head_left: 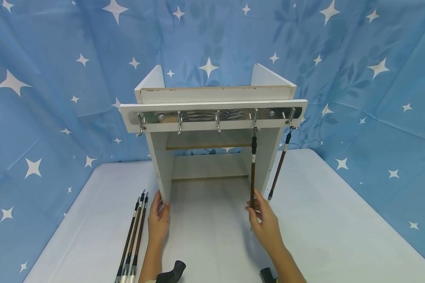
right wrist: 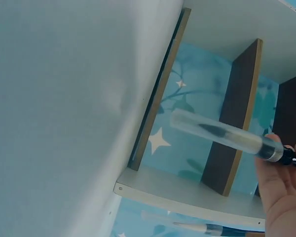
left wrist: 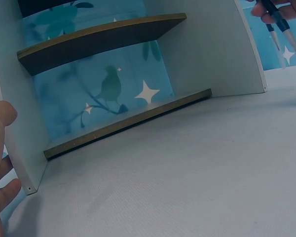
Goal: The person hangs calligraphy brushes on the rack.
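The long dark-handled calligraphy brush [head_left: 253, 173] hangs by its loop from the fourth metal hook [head_left: 255, 118] of the white wooden shelf unit [head_left: 212, 129], its long axis near vertical. The right hand [head_left: 265, 224] is directly below it, fingers pinching its lower, clear-capped end [right wrist: 222, 136]. The left hand [head_left: 158, 222] is well apart, fingers straight against the unit's left side panel [left wrist: 12, 123], holding nothing. Three spare brushes [head_left: 132, 243] lie on the white table [head_left: 340, 236] beside that hand.

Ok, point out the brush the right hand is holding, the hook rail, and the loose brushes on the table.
held brush [head_left: 252, 177], head view, mid-shaft.
hook rail [head_left: 202, 116], head view, metal strip between hooks.
loose brushes [head_left: 134, 236], head view, middle of the bundle's shafts.
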Demonstrator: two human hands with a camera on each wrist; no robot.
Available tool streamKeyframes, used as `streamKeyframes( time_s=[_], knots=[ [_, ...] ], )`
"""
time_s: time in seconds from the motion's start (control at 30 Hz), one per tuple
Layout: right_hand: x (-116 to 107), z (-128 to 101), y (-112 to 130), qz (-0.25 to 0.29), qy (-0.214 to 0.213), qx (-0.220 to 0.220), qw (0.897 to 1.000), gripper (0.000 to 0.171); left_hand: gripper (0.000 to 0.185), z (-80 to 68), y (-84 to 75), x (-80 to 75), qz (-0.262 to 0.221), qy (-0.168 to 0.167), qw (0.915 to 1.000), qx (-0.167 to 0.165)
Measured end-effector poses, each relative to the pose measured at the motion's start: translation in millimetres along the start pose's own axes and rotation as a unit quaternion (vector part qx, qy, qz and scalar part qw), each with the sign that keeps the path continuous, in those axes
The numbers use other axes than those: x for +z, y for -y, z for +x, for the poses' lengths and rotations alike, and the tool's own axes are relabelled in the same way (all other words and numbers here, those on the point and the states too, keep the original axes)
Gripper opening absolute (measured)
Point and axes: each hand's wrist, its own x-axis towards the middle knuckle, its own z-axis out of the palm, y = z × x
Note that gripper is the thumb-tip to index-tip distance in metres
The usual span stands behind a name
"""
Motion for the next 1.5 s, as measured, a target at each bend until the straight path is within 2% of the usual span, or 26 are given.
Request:
streamKeyframes(
  time_s=[0.13, 0.27, 0.43, 0.53, 0.63, 0.73, 0.87, 1.1, 1.33, 1.5],
  knots=[
    [0, 0, -2, -0.019, 0.029, 0.020, 0.999, 0.054, 0.054, 0.0, -0.6, 0.8, -0.004, -0.003, 0.9999, 0.010],
    [1, 0, -2, -0.030, 0.060, 0.056, 0.996, 0.050, 0.054, -0.1, -0.3, 0.9, -0.003, -0.004, 1.0000, 0.005],
    [0, 0, -4, -0.041, 0.129, 0.135, 0.982, 0.049, 0.054, -1.4, -5.0, 0.3, -0.014, 0.002, 0.9999, 0.000],
    [1, 0, -6, -0.042, 0.161, 0.163, 0.973, 0.049, 0.054, -2.7, -10.4, 0.0, -0.021, 0.005, 0.9998, -0.003],
    [1, -1, -7, -0.040, 0.166, 0.163, 0.972, 0.048, 0.054, -2.6, -10.7, -0.3, -0.019, 0.003, 0.9998, -0.003],
    [2, -1, -7, -0.040, 0.171, 0.163, 0.971, 0.045, 0.054, -2.1, -4.0, -0.3, -0.006, -0.001, 1.0000, 0.001],
    [3, -1, -6, -0.045, 0.190, 0.178, 0.965, 0.038, 0.053, -2.6, -2.0, -1.0, -0.001, -0.004, 1.0000, 0.001],
    [1, 0, -7, -0.055, 0.211, 0.179, 0.959, 0.030, 0.054, -1.2, -1.4, -0.7, -0.012, -0.002, 0.9999, 0.005],
    [0, 1, -6, -0.064, 0.245, 0.195, 0.948, 0.033, 0.054, 0.2, -2.0, -1.0, -0.016, -0.003, 0.9998, 0.013],
    [-1, 2, -8, -0.067, 0.243, 0.199, 0.947, 0.036, 0.053, -0.2, -1.8, -0.7, -0.020, -0.002, 0.9997, 0.016]
  ],
)
